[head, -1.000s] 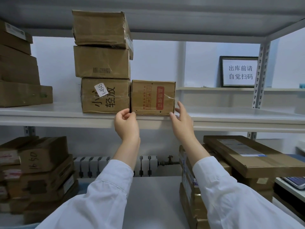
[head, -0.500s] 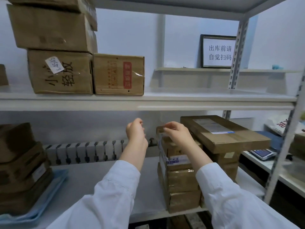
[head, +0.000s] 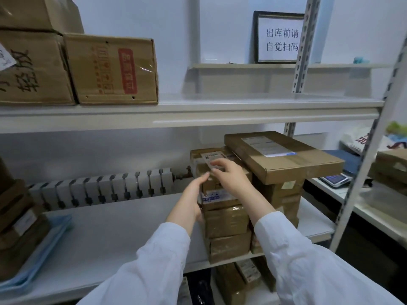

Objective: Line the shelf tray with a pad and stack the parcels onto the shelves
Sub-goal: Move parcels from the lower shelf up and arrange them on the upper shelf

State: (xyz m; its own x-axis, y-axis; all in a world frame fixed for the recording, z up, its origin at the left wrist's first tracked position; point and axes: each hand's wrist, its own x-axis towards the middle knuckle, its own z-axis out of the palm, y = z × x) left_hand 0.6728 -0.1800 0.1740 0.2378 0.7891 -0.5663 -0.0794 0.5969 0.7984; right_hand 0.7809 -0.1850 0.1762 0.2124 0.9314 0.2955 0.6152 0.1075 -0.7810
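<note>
Flat parcel (head: pixel 284 156) beside both hands' (head: pixel 229 175) stack (head: pixel 224 219).

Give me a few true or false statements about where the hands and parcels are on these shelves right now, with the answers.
1. Both hands are on the top parcel of the stack on the lower shelf. True.
2. The left hand rests on the upper shelf. False: it is against the left side of that stack.
3. The red-label box sits on the upper shelf. True.
4. The blue pad lies under the right stack. False: it lies at the shelf's left end, under other boxes.
5. The right hand lies on the parcel's top. True.
</note>
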